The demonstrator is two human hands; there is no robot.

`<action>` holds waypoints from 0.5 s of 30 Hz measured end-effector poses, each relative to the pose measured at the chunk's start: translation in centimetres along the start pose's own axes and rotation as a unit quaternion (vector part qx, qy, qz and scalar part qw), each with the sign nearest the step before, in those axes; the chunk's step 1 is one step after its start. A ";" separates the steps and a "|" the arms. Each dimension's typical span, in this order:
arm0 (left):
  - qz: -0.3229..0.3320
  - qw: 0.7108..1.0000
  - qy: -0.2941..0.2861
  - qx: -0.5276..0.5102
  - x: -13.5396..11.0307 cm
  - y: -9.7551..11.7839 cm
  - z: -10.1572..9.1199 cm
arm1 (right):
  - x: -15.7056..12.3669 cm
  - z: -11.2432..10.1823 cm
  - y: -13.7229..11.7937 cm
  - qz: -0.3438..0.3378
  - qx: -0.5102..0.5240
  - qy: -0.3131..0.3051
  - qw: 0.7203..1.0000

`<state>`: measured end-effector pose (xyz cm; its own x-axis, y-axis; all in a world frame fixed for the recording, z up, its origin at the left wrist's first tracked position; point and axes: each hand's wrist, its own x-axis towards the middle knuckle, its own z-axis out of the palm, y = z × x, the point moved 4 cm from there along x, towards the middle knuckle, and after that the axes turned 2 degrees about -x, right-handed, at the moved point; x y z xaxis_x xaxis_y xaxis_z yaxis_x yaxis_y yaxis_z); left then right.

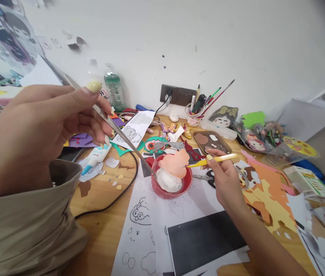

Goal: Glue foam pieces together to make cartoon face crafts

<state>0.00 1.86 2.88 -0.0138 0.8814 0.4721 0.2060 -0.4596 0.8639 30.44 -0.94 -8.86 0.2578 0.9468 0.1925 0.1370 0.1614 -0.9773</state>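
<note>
Between the thumb and fingers of my left hand [73,115] is a long thin metal stick [127,142], slanting down to the right. Its tip is at the white paste [169,181] in a small red bowl [171,194]. My right hand [222,172] is closed on yellow tweezers [212,160], whose tips meet the edge of a peach-coloured scalloped cutout [176,163]. This cutout is over the bowl and hides part of the paste; whether it touches the paste I cannot tell.
Scissors [208,178] lie right of the bowl. Printed sheets [139,237] and a black sheet [205,241] are in front. A glue tube [96,157] and black cable [122,191] lie left. Orange and yellow scraps [274,203] cover the right side; a pen cup [194,119] stands behind.
</note>
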 end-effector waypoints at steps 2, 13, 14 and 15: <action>-0.001 1.000 0.004 0.005 0.0 -0.1 -0.1 | 0.1 -0.1 0.1 -0.001 0.001 0.010 1.000; 0.002 1.000 -0.009 0.021 0.0 -0.5 -0.3 | -0.1 -0.2 -1.1 -0.099 -0.050 0.037 0.993; 0.003 1.000 -0.013 0.024 -0.1 -0.5 -0.3 | -0.3 -0.2 -1.4 -0.114 -0.061 0.036 0.991; 0.001 0.999 -0.020 0.027 -0.1 -0.5 -0.1 | -0.5 -0.2 -1.7 -0.131 -0.071 0.035 0.988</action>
<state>-0.24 1.95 2.40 0.0247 0.8846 0.4656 0.2582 -0.4556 0.8519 30.28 -1.73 -7.24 0.2615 0.8551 0.4478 0.3389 0.3530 -0.8721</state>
